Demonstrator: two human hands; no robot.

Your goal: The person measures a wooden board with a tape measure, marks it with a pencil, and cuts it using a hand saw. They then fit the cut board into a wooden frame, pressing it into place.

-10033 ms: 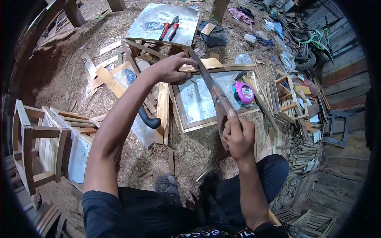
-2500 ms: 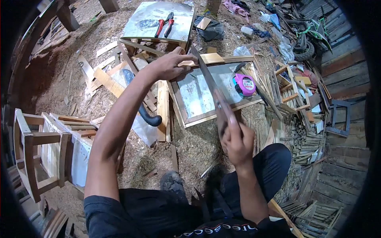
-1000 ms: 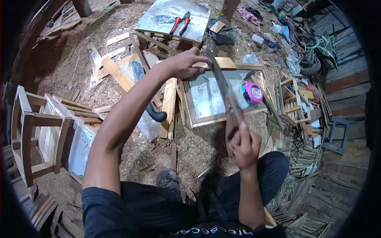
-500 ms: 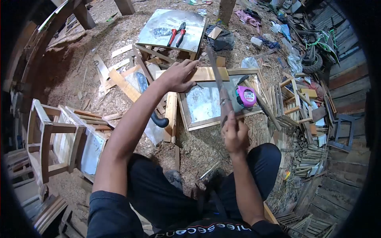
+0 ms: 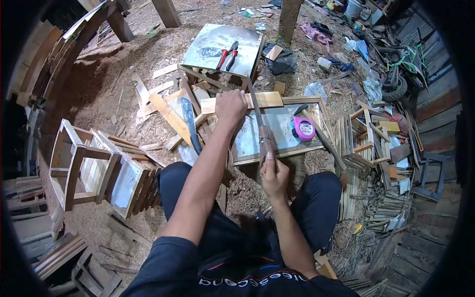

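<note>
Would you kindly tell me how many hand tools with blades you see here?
2: a saw in the right hand, crossing the board under the left hand; a machete on the ground. Scrap may hide others.

The right hand (image 5: 275, 174) is wrapping over the saw (image 5: 258, 120) handle, so the grip itself is staying out of sight, and the blade's teeth are coming through too thin and blurred to make out. The left hand (image 5: 231, 105) is covering the middle of the wooden strip (image 5: 264, 99), hiding the spot where blade and wood are meeting. The print on the pink tape measure (image 5: 303, 128) is reading too small. The dark curved blade (image 5: 188, 119) is disappearing behind the left forearm, handle unseen. Black lens edges are cutting off the stacked frames at both sides.
</note>
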